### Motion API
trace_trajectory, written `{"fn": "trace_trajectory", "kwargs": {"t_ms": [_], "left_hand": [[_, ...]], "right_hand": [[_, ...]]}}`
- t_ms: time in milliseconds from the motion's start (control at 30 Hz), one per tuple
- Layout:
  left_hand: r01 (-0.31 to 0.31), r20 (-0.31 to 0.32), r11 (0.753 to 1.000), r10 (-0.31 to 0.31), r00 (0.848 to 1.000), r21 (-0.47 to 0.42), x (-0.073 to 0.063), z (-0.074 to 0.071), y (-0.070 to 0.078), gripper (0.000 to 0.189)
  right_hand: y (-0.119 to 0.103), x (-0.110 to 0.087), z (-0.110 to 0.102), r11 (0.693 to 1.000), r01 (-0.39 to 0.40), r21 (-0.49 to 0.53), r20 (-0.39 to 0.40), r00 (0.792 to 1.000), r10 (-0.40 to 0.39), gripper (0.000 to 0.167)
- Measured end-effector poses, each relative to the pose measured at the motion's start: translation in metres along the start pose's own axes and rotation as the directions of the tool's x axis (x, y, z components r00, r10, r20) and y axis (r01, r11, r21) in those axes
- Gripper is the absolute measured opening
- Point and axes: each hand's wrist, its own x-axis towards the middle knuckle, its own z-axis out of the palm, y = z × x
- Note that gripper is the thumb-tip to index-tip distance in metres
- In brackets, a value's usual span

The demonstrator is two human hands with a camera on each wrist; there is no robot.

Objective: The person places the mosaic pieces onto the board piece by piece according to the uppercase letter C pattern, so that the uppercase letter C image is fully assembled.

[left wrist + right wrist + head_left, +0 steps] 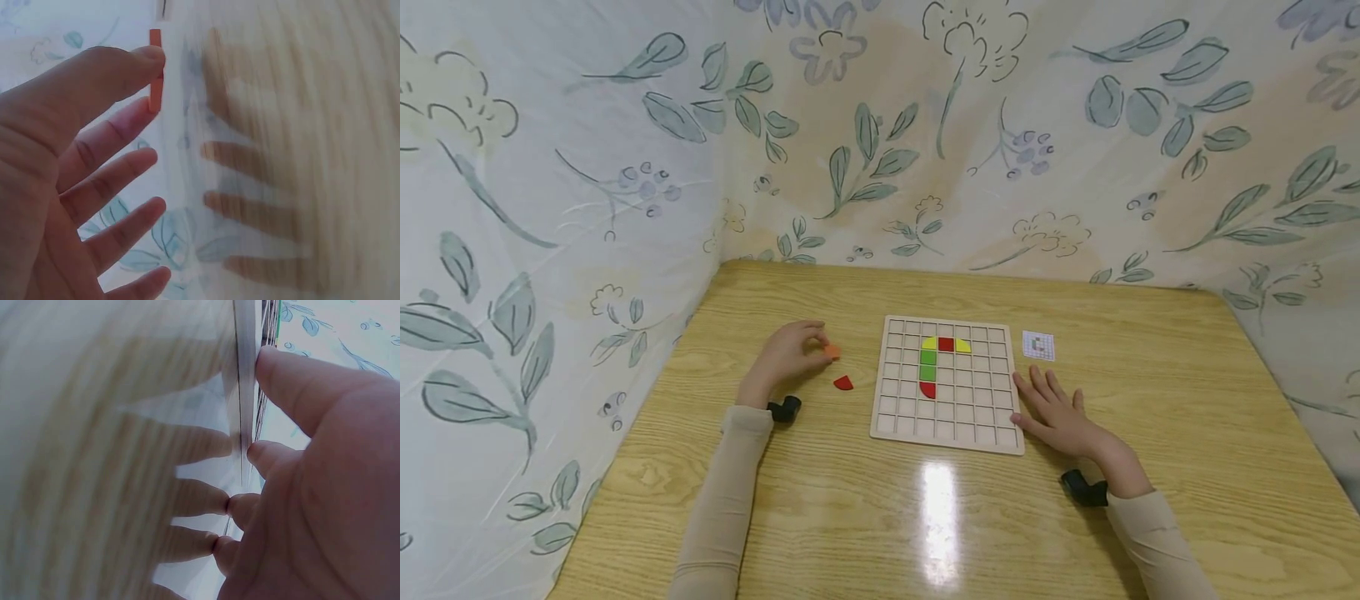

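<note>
An orange tile (832, 352) is pinched between thumb and index finger of my left hand (786, 354), over the table left of the board. In the left wrist view the tile (156, 92) shows edge-on, and the other fingers are spread. Close by the left hand lies a red quarter-round tile (843, 383). My right hand (1058, 421) rests beside the pale gridded wooden board (904, 426), thumb and index fingertip at its right edge. On the board, two yellow rounded tiles flank a red square (946, 344); two green squares (928, 366) and a red rounded tile (928, 390) run down below the left yellow one.
A small printed pattern card (1038, 345) lies right of the board, just beyond the right fingertips. The wooden table (820, 517) is glossy, with a bright reflection in front of the board. Floral cloth (880, 225) hangs behind and at the sides.
</note>
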Motion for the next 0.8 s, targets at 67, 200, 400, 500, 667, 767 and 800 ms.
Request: {"fn": "trace_trajectory", "kwargs": {"t_ms": [67, 200, 400, 500, 667, 767, 800], "left_hand": [[-0.019, 0.000, 1.000, 0.019, 1.000, 0.004, 0.001, 0.001, 0.005, 0.021], [-0.068, 0.010, 0.998, 0.068, 0.998, -0.004, 0.005, 0.003, 0.017, 0.021], [-0.122, 0.004, 0.992, 0.122, 0.993, 0.015, 0.010, 0.005, 0.033, 0.022], [-0.148, 0.004, 0.988, 0.148, 0.989, 0.036, 0.011, 0.007, 0.040, 0.023], [-0.175, 0.014, 0.984, 0.174, 0.985, 0.046, 0.014, 0.012, 0.051, 0.025], [-0.183, 0.012, 0.982, 0.183, 0.983, 0.049, 0.016, 0.015, 0.058, 0.026], [-0.188, 0.013, 0.981, 0.187, 0.982, 0.052, 0.017, 0.016, 0.060, 0.025]], "right_hand": [[0.000, 0.000, -0.001, 1.000, 0.000, 0.002, 0.003, 1.000, 0.000, 0.070], [0.001, 0.001, -0.002, 1.000, 0.001, 0.006, 0.006, 1.000, -0.001, 0.070], [0.003, 0.003, -0.003, 1.000, 0.002, 0.006, 0.011, 1.000, -0.002, 0.070], [0.004, 0.003, -0.004, 1.000, 0.004, 0.005, 0.013, 1.000, -0.004, 0.070], [0.005, 0.005, -0.007, 1.000, 0.010, 0.002, 0.014, 1.000, -0.010, 0.070], [0.006, 0.006, -0.008, 1.000, 0.012, 0.002, 0.015, 1.000, -0.012, 0.070], [0.006, 0.006, -0.008, 1.000, 0.014, 0.003, 0.016, 1.000, -0.014, 0.070]]}}
